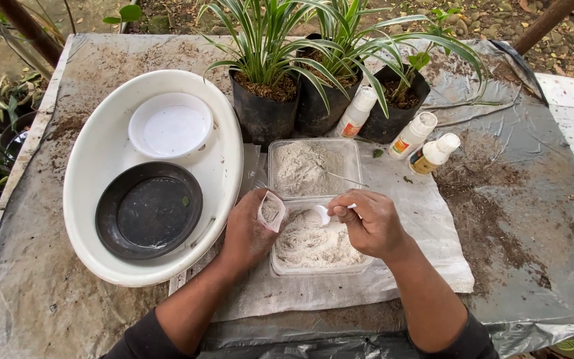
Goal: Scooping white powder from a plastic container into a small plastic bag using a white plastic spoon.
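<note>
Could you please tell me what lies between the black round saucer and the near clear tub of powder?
In the head view, the left hand holding a small clear pouch lies between them, with the white oval basin's rim.

Three potted plants [327,73] (black bags) behind three small bottles [412,135], white basin [101,143] left.

Left fingers [260,211] pinch a small open sachet [272,211]; right fingers [347,206] hold a white spoon [325,213] beside it, above a powder tray [313,244].

layout: two clear plastic powder tubs [315,199] centre, on a white woven sheet [426,219].
large white oval basin [94,173] left of them holds two round saucers [149,209]; three black-bagged striped-leaf plants [264,106] behind, three small white bottles [412,135] behind-right.
</note>
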